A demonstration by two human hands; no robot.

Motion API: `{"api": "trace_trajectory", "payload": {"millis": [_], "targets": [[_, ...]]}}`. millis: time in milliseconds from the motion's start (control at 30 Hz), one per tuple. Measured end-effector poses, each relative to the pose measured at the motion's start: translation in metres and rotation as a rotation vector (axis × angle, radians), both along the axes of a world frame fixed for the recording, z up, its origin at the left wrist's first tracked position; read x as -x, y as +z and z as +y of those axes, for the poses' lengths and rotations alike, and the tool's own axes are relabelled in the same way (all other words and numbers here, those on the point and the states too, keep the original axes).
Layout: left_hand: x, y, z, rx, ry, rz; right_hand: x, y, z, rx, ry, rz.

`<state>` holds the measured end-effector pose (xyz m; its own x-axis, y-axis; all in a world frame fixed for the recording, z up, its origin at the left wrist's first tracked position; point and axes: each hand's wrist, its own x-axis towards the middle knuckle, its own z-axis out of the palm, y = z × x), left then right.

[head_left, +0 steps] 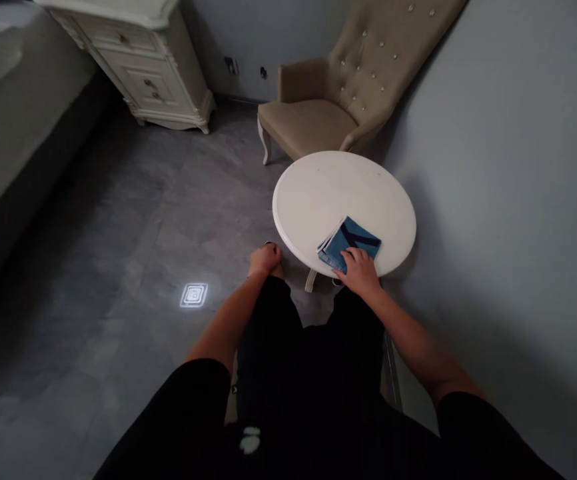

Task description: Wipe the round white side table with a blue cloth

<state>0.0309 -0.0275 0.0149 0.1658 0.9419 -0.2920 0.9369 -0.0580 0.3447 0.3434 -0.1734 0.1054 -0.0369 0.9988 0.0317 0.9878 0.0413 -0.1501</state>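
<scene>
Blue folded bundle (351,237) is lying on the round white table (338,190), close to its near edge, to the right of centre. The right hand (361,272) is resting over the bundle's near side, fingers bending on top; whether they are pinching it, I cannot tell. The left hand (265,258) is forming a loose fist off the table's near-left edge, apart from the bundle.

Dim grey light, a glowing white square (194,295) on the floor (128,253) left of the left hand (266,259), soft shadows on the wall (513,167) right of the right hand (360,270), black clothes (313,387) below both nearly without detail, outer edges stretched and blurry.
</scene>
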Motion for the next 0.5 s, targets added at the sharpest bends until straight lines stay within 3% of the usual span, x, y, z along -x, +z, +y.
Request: {"api": "trace_trajectory", "payload": {"millis": [300, 500], "targets": [[0.006, -0.012, -0.024, -0.093, 0.013, -0.138, -0.041, -0.008, 0.010, -0.060, -0.123, 0.312], [0.001, 0.002, -0.057, -0.261, 0.061, -0.446, -0.027, -0.006, 0.002, -0.013, -0.068, 0.169]]}}
